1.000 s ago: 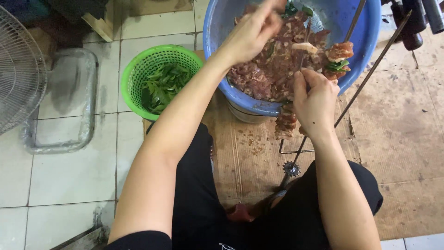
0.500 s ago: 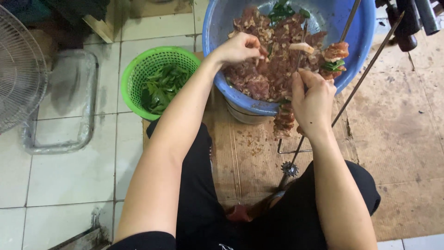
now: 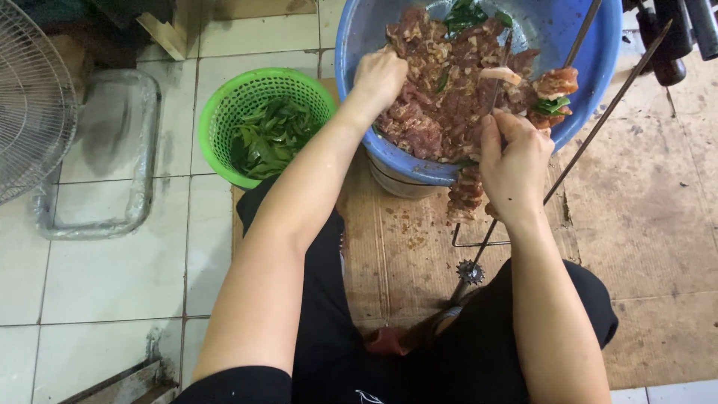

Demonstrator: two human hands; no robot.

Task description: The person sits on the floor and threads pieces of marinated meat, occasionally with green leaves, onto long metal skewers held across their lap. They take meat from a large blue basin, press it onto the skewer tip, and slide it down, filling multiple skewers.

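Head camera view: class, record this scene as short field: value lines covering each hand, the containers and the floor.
left hand: knuckles down in the chopped raw meat, fingers hidden
right hand: closed round a thin metal skewer loaded with meat pieces
big round blue plastic basin: holds the meat and some green leaves
round green plastic basket: beside the basin, holds green leaves
second metal skewer: leans across the basin rim
floor: brown cardboard sheet over pale tiles

Two basins (image 3: 591,90) (image 3: 224,120), three skewers (image 3: 598,123), one fan (image 3: 30,97)
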